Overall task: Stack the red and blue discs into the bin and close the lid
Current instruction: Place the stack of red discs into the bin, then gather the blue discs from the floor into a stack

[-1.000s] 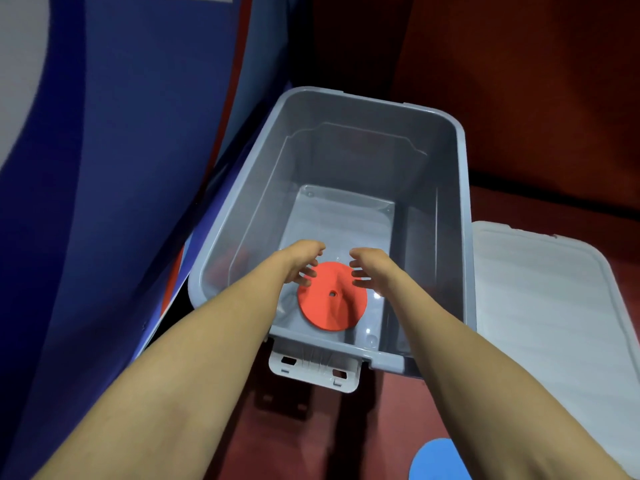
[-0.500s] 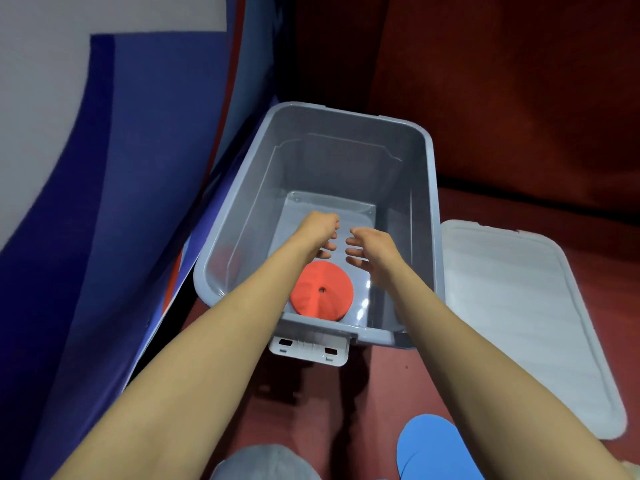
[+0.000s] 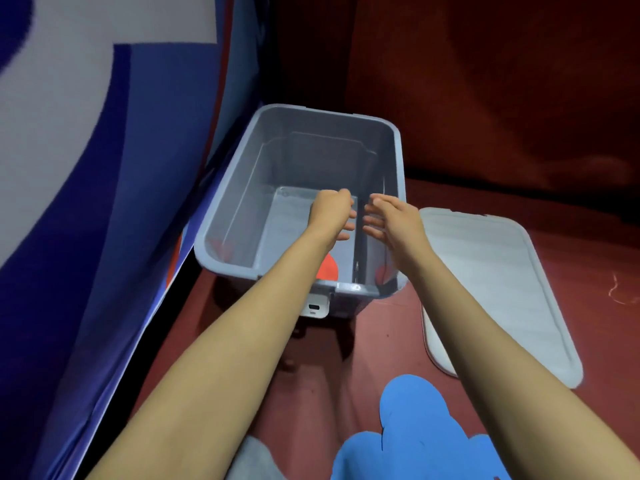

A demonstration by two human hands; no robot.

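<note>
A grey plastic bin stands open on the red floor. A red disc lies on its bottom near the front wall, mostly hidden by my left forearm. My left hand and my right hand hover side by side above the bin's opening, fingers loosely curled and apart, holding nothing. The bin's pale lid lies flat on the floor to the right of the bin. Several blue discs overlap on the floor near the bottom edge, between my forearms.
A blue and white padded wall rises close along the bin's left side. A dark red wall stands behind the bin. A white latch hangs on the bin's front. Grey fabric shows at the bottom.
Both hands have lifted up and away from the red disc, which stays on the bin's bottom. The camera has pulled back, bringing more of the blue discs and the lid into view.
</note>
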